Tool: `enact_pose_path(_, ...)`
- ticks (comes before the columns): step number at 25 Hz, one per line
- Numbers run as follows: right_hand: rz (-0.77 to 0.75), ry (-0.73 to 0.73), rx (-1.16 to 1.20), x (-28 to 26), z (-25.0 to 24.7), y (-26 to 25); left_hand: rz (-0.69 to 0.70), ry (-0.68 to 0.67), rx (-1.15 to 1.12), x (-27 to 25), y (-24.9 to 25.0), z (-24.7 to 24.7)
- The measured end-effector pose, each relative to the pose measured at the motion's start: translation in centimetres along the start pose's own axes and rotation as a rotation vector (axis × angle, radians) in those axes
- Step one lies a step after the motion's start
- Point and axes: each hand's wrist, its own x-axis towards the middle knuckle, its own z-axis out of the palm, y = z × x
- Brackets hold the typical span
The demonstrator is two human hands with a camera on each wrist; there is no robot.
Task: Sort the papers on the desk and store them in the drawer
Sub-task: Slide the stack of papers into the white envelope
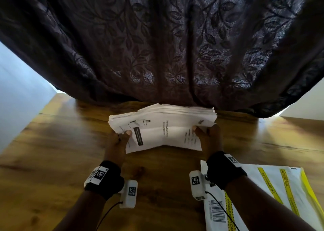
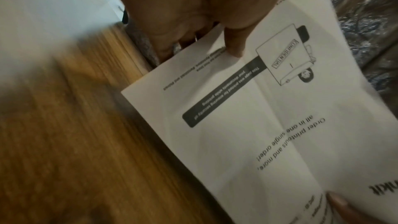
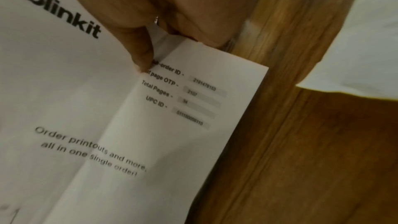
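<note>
A thick stack of white papers [image 1: 163, 124] is held above the wooden desk [image 1: 61, 143], its top sheet a printed cover page with a crease. My left hand [image 1: 121, 138] grips the stack's left end, thumb on top. My right hand [image 1: 208, 134] grips the right end, thumb on the top sheet. In the left wrist view the left hand [image 2: 215, 23] pinches the papers [image 2: 269, 117] near a "confidential" drawing. In the right wrist view the right hand [image 3: 163, 23] holds the papers [image 3: 96, 108] by the printed order lines. No drawer is in view.
A white mailer envelope [image 1: 259, 195] with yellow "confidential" tape lies on the desk at the lower right, under my right forearm. A dark leaf-patterned curtain [image 1: 166, 43] hangs down to the desk's far edge, just behind the stack. Pale walls show at both sides.
</note>
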Motion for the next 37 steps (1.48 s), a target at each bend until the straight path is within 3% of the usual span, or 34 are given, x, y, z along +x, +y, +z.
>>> enact_pose_path(6,0.022,0.02,-0.009,-1.5,1.0,0.8,-0.036,-0.128,0.195,-0.4,-1.4,0.7)
enact_pose_path(19,0.089,-0.017,0.038,-2.5,1.0,0.9,-0.023,-0.139,0.198,-2.3,-0.3,1.3)
enact_pose_path(23,0.03,-0.034,-0.057,-1.8,0.2,-2.1,0.032,-0.073,0.073,-1.8,2.3,0.5)
enact_pose_path(25,-0.024,-0.047,-0.149,-1.1,-2.1,-3.8,0.002,-0.087,-0.019,-1.3,3.8,0.1)
enact_pose_path(29,-0.048,0.008,-0.271,-2.3,-10.3,-3.6,-0.057,-0.41,0.092,-3.2,4.2,3.1)
enact_pose_path(34,0.111,0.126,-0.191,-8.4,-20.0,0.6,-0.268,-0.576,0.059,-9.9,3.5,10.5)
enact_pose_path(37,0.243,0.199,-0.045,-11.4,-24.9,1.7,-0.304,-0.651,0.022,-12.9,2.6,14.6)
